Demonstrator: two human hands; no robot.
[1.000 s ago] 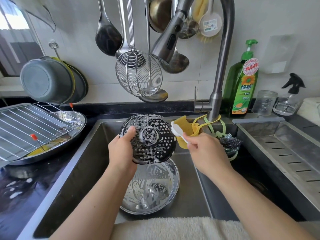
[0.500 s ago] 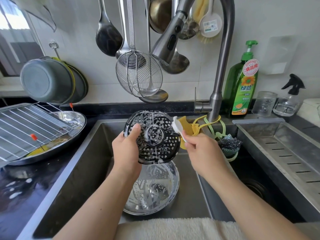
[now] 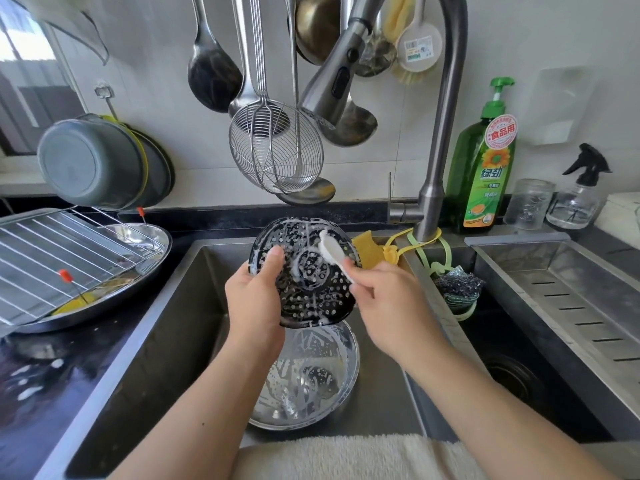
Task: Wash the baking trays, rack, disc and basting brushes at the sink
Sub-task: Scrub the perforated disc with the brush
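Head view: at frame centre, left hand [image 3: 254, 299] fingers grip the soapy black perforated round disc [image 3: 304, 271]; right hand [image 3: 388, 303] fingers pinch a white brush [image 3: 333, 252] touching its face.

counter [image 3: 52, 393]: oval tray [image 3: 152, 251] | sink [image 3: 180, 341]: round tray [image 3: 346, 368]

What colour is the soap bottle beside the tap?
Green soap bottle, seen in the head view.

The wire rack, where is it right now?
In the head view the wire rack is on the counter left of the sink, lying tilted across a shiny metal tray, below the grey pot hanging on the wall.
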